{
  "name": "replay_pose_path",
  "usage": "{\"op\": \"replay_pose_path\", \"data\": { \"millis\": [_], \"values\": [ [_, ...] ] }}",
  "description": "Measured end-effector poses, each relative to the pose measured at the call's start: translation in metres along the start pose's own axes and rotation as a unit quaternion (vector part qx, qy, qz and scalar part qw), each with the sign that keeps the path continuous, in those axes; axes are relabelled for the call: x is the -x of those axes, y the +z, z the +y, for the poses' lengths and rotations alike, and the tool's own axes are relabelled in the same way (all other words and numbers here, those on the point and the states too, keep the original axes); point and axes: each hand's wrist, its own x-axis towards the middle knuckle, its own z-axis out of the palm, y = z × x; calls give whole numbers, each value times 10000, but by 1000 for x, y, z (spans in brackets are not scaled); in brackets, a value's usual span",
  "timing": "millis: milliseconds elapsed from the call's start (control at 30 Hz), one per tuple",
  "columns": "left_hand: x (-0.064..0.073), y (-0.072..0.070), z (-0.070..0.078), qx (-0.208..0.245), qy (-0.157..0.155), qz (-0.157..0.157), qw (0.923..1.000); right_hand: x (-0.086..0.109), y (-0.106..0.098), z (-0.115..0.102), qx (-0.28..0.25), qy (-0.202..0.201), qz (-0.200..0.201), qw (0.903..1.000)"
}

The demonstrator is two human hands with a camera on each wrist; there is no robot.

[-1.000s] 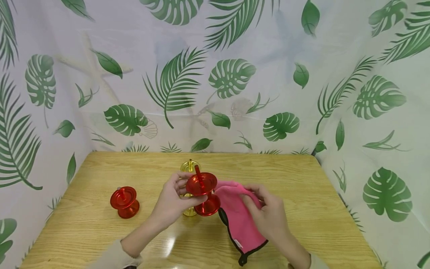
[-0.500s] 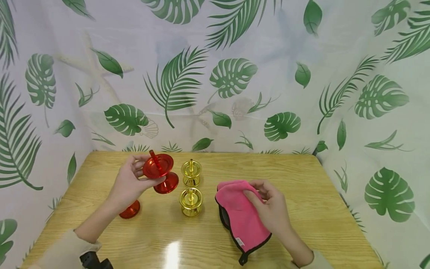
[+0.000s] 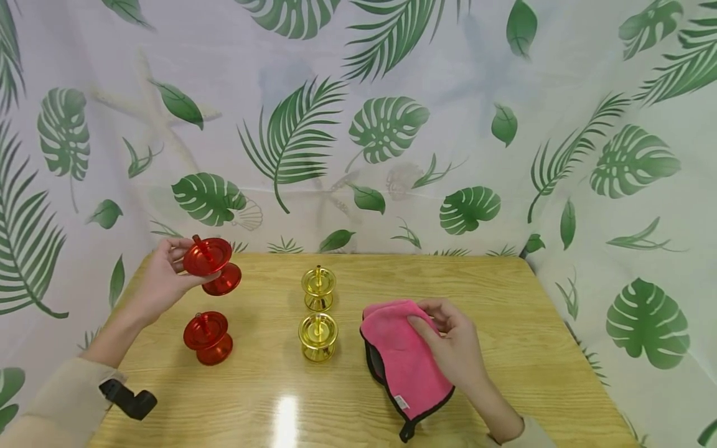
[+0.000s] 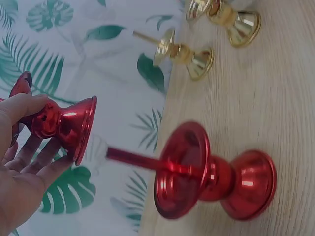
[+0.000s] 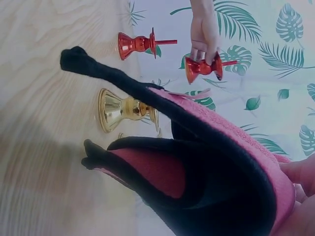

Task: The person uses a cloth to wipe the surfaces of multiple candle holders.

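My left hand point(image 3: 159, 280) grips a shiny red candle holder point(image 3: 208, 256), with a dish, a central spike and a flared foot, by its waist. In the left wrist view the held candle holder point(image 4: 74, 125) hangs above the table, its foot clear of the wood. A matching red candle holder point(image 3: 207, 336) stands upright just in front of it. My right hand point(image 3: 452, 342) pinches the upper edge of a pink cloth point(image 3: 406, 361) with black trim and a dark underside. The cloth droops, folded over, towards the front of the table.
Two gold candle holders stand in a column mid-table, a rear one point(image 3: 318, 288) and a front one point(image 3: 318, 336). The wooden table point(image 3: 504, 292) meets leaf-printed curtains point(image 3: 403, 205) at the back and sides. A black wrist camera point(image 3: 129, 398) sits on the left sleeve.
My left hand has carried the red candle holder left and back, from beside the cloth to behind the other red one. The right hand holds the cloth in nearly the same place.
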Motion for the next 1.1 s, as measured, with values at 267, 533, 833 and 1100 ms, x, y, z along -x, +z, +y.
{"op": "replay_pose_path", "data": {
  "millis": [267,533,833,1100],
  "values": [
    [-15,-8,-32,28,-251,144,9996,-1,-1,4,-149,65,-62,9998],
    [-25,0,-71,-47,-430,179,9989,-2,-1,5,-65,147,-69,9998],
    [-27,16,-100,51,-614,67,9981,-2,0,7,-54,85,-82,9999],
    [-25,29,-112,191,-595,-50,9980,-4,1,11,-136,189,-106,9997]
  ]
}}
